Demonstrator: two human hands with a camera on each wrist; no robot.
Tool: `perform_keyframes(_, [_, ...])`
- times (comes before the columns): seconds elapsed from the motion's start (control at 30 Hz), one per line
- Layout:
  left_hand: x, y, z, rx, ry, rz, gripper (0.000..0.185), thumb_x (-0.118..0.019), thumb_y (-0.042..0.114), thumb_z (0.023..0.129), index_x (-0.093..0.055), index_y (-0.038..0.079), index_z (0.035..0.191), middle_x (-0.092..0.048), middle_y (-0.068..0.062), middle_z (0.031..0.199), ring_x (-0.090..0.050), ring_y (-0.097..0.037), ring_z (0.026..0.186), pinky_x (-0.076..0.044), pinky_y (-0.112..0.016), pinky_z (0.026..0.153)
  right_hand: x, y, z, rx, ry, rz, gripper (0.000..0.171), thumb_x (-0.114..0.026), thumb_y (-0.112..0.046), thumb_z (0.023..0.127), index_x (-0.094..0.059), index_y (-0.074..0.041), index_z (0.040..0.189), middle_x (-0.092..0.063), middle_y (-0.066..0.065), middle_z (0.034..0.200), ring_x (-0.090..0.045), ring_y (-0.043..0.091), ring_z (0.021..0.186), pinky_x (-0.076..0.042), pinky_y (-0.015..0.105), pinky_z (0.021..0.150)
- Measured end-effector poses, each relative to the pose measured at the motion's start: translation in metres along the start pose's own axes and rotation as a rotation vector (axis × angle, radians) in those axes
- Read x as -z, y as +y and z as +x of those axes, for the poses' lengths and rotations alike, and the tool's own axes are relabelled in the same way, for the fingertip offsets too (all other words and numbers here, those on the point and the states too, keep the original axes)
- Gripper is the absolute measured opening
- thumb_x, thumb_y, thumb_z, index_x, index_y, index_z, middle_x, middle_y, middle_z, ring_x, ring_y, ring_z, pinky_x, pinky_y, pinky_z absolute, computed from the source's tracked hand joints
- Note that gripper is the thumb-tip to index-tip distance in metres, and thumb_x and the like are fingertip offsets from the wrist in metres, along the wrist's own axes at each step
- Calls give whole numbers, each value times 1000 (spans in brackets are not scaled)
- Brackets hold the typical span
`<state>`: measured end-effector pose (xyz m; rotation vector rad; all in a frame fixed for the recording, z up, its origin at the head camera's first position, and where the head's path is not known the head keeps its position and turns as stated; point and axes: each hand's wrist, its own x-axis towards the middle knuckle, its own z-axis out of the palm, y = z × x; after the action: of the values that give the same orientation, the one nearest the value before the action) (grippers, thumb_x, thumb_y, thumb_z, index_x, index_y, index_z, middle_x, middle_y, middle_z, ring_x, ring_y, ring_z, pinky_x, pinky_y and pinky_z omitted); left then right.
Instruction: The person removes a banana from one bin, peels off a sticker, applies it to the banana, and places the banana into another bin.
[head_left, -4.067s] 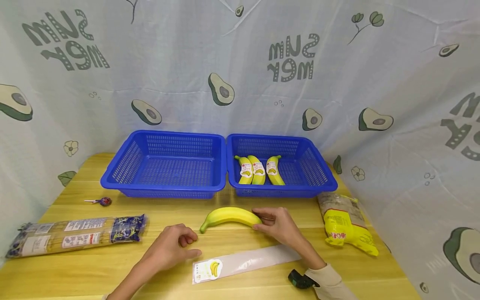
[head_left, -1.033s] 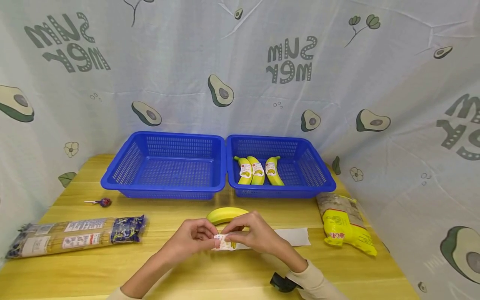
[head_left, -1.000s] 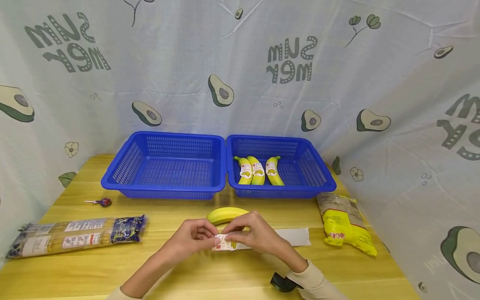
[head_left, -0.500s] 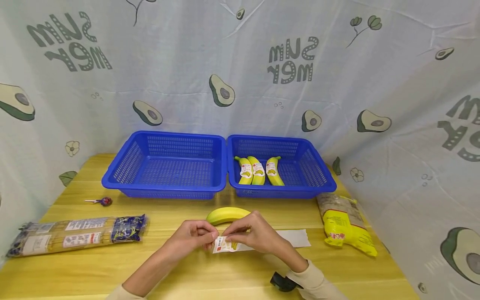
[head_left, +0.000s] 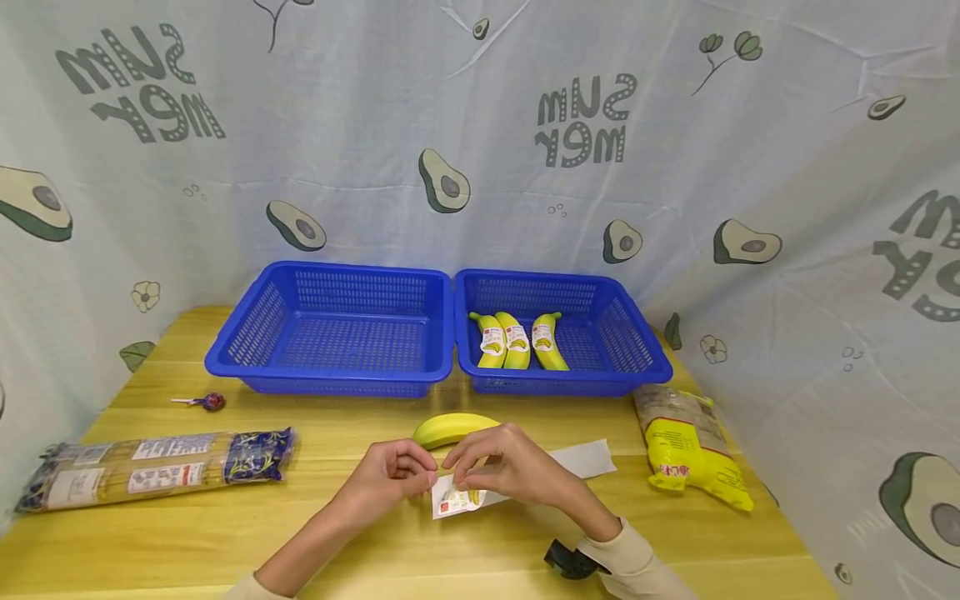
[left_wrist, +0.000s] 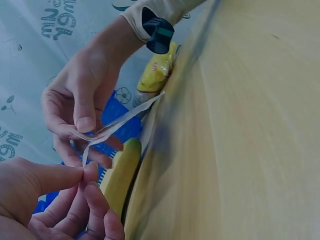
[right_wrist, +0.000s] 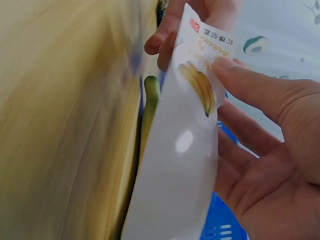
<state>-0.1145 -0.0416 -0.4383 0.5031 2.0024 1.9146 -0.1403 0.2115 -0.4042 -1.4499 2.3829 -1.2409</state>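
Banana bag (head_left: 480,490): we see left hand (head_left: 390,477) and right hand (head_left: 510,471) pinching its printed mouth; loose banana (head_left: 448,428) at twelve o'clock, touching fingers.

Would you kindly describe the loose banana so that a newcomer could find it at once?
Start at the two blue baskets at the back of the table. Just in front of their shared rims, behind both hands, lies the banana on bare wood. Unlike the three bananas in the right basket, it is unbagged and unlabelled.
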Motion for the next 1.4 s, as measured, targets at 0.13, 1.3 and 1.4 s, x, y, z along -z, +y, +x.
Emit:
perform_keyframes(0.13, [-2,-4,-1,-45,25,106,14,-75,2,99,-69,-8,107,-74,-11,90,-67,-18,79,-56,-22,71,1,1,-2,-14,-4,-18,5,-82,-4,95,-81,-9,95,-78,10,116,-74,22,111,-62,33,98])
perform_keyframes(1.3, [-10,-5,-9,-267,110,867,17,-89,0,85,-80,14,84,-63,10,84,-53,0,71,-49,-21,59,19,12,-1,-48,11,104,8,-80,-10,99,-80,-2,96,-78,4,90,-68,5,81,-65,32,74])
perform_keyframes(1.4, [-9,1,-7,-283,95,739,16,-88,-1,87,-81,12,92,-65,7,88,-56,0,72,-53,-21,61,23,14,2,-49,8,92,4,-79,-6,98,-80,-2,97,-78,5,91,-68,6,82,-66,33,73])
